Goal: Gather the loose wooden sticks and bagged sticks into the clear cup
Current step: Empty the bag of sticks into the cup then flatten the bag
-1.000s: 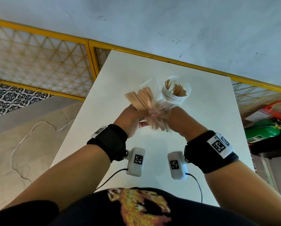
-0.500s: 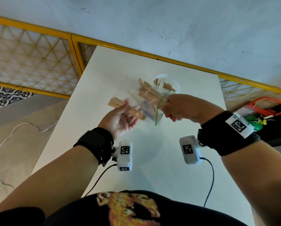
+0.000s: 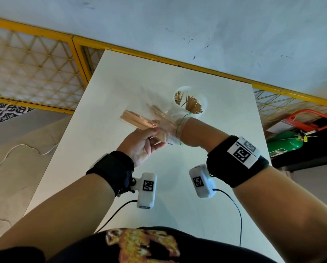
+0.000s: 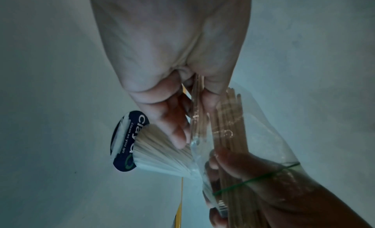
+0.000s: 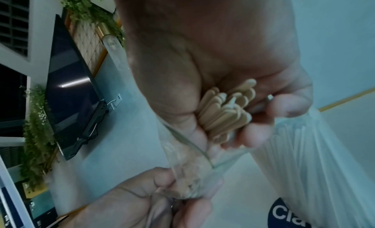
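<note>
Clear cup (image 3: 190,103) stands on the bench (image 3: 105,103), already holding sticks. Just in front of it, raised off the surface, a clear bag of flat wooden sticks (image 3: 138,120) passes between both hands. The right hand (image 3: 195,132), back upward, clenches a bundle of sticks (image 5: 227,109) through the plastic; the left hand (image 3: 141,145), palm up, pinches the bag's other part. Step in hand, by judgement: readying the bagged sticks. The next move calls for tilting the bundle upright over the cup's mouth.

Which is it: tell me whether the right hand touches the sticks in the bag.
Touching. The right wrist view shows the right hand with fingers curled round the bundled ends of the wooden sticks.
</note>
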